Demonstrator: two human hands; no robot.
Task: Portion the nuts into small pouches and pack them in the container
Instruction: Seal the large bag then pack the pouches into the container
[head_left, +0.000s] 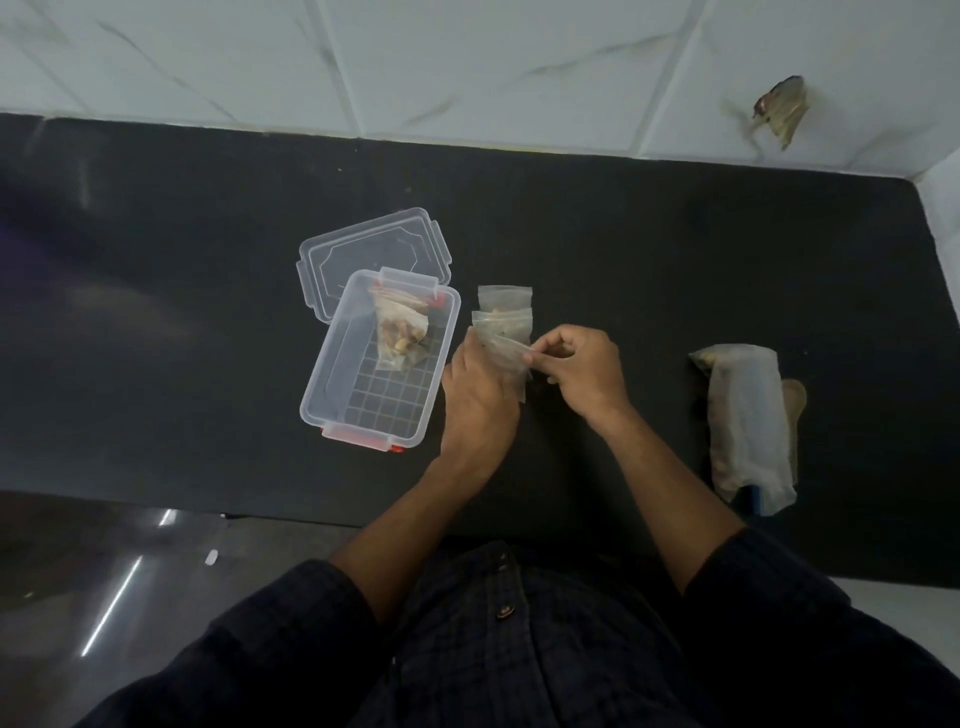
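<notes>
**A:** Where are your hands, and what's in them?

**B:** Both over the black counter (623, 234), just right of the clear container (332, 374). Your left hand (475, 395) and right hand (582, 371) each pinch the same small pouch (506, 358), fingers curled on its edges. It's clear plastic; can't tell if nuts are inside yet.

**A:** And the rest of the pouches?

**B:** Two more small pouches (504, 312) lie on the counter just behind your fingers, overlapping. Filled pouches (400, 327) w/ nuts visible sit inside the container, at its far end, leaning on the wall.

**A:** Lid?

**B:** Lid (371, 249) is off, lying flat behind the container, partly under its far edge.

**A:** Bulk nuts?

**B:** Big bag (743, 415) lies well to your right on the counter, near the front edge. A wooden spoon (795, 400) pokes out from beneath it.
</notes>
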